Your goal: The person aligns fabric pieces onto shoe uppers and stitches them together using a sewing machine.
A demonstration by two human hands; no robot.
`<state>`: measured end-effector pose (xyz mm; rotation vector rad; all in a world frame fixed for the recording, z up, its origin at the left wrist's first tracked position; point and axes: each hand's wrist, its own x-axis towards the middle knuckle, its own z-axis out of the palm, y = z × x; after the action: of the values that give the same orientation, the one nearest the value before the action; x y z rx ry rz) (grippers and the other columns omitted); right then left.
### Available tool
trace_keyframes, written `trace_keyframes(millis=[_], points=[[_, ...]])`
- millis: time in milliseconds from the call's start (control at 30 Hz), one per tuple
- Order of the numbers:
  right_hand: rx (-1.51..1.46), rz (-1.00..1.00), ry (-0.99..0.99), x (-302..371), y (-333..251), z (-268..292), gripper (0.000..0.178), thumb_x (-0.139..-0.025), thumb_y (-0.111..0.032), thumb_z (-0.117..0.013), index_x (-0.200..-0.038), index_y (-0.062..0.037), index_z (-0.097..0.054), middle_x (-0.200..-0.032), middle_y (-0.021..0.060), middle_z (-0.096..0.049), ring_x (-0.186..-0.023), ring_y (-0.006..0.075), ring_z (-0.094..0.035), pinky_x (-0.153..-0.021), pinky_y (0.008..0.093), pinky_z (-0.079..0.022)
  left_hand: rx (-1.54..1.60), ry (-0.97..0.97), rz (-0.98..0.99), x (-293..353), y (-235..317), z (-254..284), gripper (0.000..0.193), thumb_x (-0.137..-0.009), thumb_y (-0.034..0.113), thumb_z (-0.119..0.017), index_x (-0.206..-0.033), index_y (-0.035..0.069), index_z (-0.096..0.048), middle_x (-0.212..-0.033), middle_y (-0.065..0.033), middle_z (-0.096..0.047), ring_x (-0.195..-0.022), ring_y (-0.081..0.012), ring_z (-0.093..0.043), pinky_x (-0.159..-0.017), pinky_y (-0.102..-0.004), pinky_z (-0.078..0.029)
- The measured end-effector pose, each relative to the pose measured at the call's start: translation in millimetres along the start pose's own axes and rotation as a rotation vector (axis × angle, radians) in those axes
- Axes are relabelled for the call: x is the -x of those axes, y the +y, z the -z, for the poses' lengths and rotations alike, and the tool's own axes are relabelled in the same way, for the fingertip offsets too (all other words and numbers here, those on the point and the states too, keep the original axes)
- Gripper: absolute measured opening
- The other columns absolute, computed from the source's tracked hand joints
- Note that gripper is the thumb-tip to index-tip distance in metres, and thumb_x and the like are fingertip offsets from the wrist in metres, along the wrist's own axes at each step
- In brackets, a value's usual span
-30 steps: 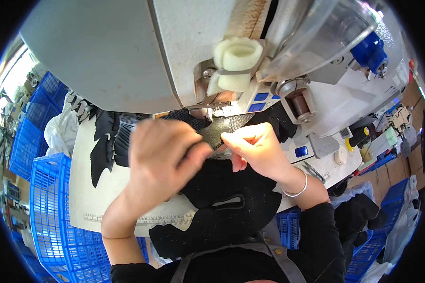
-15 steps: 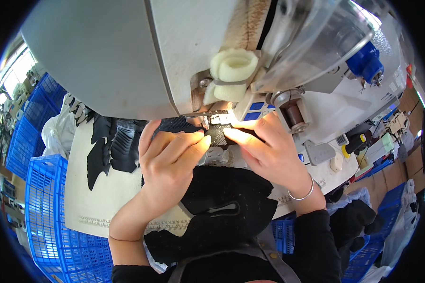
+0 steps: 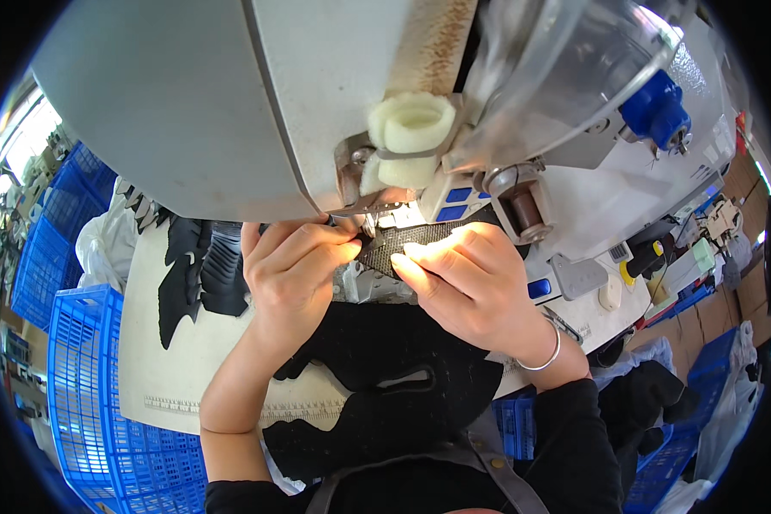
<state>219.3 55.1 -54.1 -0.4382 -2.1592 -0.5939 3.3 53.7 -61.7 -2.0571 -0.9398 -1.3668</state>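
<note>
Under the lit needle area of a grey-white sewing machine (image 3: 180, 111) lies a dark mesh fabric piece (image 3: 396, 242). My right hand (image 3: 475, 278) pinches its right part between thumb and fingers. Just left of the presser foot (image 3: 368, 224), my left hand (image 3: 293, 270) is closed, thumb against the fingers, on the fabric's left edge; part of that grip is hidden. A large black fabric piece (image 3: 403, 351) with a slot-shaped opening hangs over the table's front edge below my hands.
Black cut pieces (image 3: 184, 274) lie in a stack on the pale table (image 3: 146, 368) at the left. Blue plastic crates (image 3: 86, 385) stand beside it. A thread spool (image 3: 522, 210) and a clear plastic guard (image 3: 574, 94) are by the machine head. Dark cloth (image 3: 642, 403) sits at the right.
My left hand has shifted slightly left and my right hand slightly lower, farther from the needle. More of the mesh fabric shows between them, turned at a different angle.
</note>
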Motion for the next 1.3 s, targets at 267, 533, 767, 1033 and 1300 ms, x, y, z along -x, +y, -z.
trace_keyframes(millis=[267,533,767,1033,1300], points=[[0.184,-0.007,0.062,-2,-9,-15,0.022,-0.067,-0.01,-0.071,-0.088,-0.0064,-0.069,-0.087,-0.0001,-0.056,-0.075,0.0155,-0.054,-0.08,0.0372,-0.045,0.336,-0.134,0.448,24,-23,-11,0.012,-0.066,0.002,-0.072,-0.075,0.009,-0.07,-0.081,-0.0016,-0.069,-0.08,-0.0162,-0.063,-0.086,-0.0358,-0.041],[-0.06,-0.129,0.103,2,5,-1,0.029,-0.06,-0.003,-0.069,-0.089,-0.0074,-0.067,-0.09,0.0038,-0.064,-0.076,0.0222,-0.06,-0.086,0.0407,-0.043,-0.439,-0.308,-0.311,3,45,30,0.03,-0.065,0.01,-0.064,-0.092,0.0,-0.069,-0.093,-0.0079,-0.061,-0.081,-0.0175,-0.053,-0.098,-0.0443,-0.041],[-0.071,-0.124,0.092,3,20,0,0.02,-0.07,0.003,-0.066,-0.089,-0.003,-0.066,-0.082,0.008,-0.064,-0.071,0.0249,-0.059,-0.065,0.0368,-0.044,-0.294,-0.203,-0.182,4,30,18,0.024,-0.07,0.006,-0.066,-0.094,0.001,-0.068,-0.091,-0.0049,-0.062,-0.077,-0.0163,-0.054,-0.099,-0.0446,-0.038],[-0.289,-0.556,-0.589,10,106,-45,0.038,-0.071,-0.015,-0.077,-0.101,-0.0019,-0.059,-0.107,0.0175,-0.058,-0.099,0.0368,-0.055,-0.08,0.0428,-0.047,0.079,-0.134,-0.084,1,-17,7,0.022,-0.07,-0.005,-0.065,-0.086,0.01,-0.07,-0.084,-0.0039,-0.067,-0.08,-0.0208,-0.059,-0.088,-0.0384,-0.04],[0.203,-0.292,0.183,30,104,-61,0.018,-0.077,-0.002,-0.065,-0.094,-0.0071,-0.068,-0.095,0.0121,-0.068,-0.086,0.0256,-0.067,-0.076,0.037,-0.053,-0.196,-0.018,0.085,4,-53,22,0.011,-0.077,0.001,-0.064,-0.086,0.006,-0.066,-0.08,-0.0045,-0.064,-0.081,-0.0225,-0.06,-0.093,-0.0414,-0.04]])
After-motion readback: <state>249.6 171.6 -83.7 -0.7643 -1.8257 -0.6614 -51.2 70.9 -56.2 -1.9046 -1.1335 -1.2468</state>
